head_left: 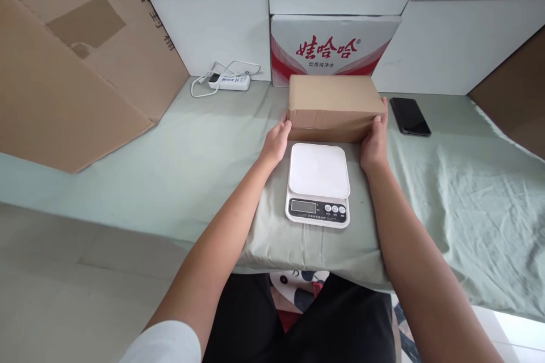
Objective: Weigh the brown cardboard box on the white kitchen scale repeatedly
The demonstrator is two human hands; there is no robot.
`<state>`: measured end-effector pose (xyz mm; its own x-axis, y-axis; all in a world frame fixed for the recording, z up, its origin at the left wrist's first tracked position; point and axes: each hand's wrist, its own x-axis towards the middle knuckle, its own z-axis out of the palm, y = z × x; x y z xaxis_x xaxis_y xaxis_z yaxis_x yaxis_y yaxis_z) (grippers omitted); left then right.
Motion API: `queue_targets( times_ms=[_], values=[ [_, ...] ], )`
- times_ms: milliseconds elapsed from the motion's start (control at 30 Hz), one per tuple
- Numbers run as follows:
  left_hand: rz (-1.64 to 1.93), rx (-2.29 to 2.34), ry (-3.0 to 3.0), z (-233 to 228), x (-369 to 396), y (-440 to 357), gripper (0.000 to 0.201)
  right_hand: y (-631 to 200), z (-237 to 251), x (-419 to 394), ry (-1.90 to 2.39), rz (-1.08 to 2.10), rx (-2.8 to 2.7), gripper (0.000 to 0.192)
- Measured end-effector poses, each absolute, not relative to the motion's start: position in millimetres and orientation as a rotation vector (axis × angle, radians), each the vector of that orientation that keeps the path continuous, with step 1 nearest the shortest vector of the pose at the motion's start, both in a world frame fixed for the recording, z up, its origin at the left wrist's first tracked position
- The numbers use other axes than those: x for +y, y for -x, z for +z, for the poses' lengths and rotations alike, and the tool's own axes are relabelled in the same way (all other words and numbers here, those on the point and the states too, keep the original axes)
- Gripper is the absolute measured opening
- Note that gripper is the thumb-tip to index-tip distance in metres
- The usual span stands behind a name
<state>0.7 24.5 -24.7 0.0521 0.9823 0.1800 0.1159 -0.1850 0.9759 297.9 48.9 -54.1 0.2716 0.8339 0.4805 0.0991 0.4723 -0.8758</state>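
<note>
A closed brown cardboard box (334, 119) is gripped between my two hands, behind a white digital kitchen scale. My left hand (276, 139) presses the box's left end, thumb at the front corner. On the opposite end, my right hand (375, 139) has its thumb on the front face and its fingers wrapped around the side. The kitchen scale (319, 171) lies between my forearms with a bare platform; its display looks blank. Whether the box rests on the cloth or is slightly raised, I cannot tell.
Behind the box stands a white-and-red carton (327, 39) against white panels. A black phone (410, 116) lies to the right. A white power strip (230, 81) with a cable is at the back left. A large cardboard carton (80, 96) borders the left side of the green cloth (204, 147).
</note>
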Motion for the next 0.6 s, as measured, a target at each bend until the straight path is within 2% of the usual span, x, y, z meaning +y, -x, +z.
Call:
queue_targets(
  times_ms=[467, 600],
  values=[
    [1.306, 1.098, -1.37, -23.3, 22.7, -1.9, 0.068, -296.0, -56.4, 45.4, 1.031, 0.587, -1.204, 0.079],
    [1.31, 1.06, -1.336, -24.4, 24.8, -0.3, 0.066, -289.8, -47.1, 37.4, 1.055, 0.605, -1.216, 0.089]
  ],
)
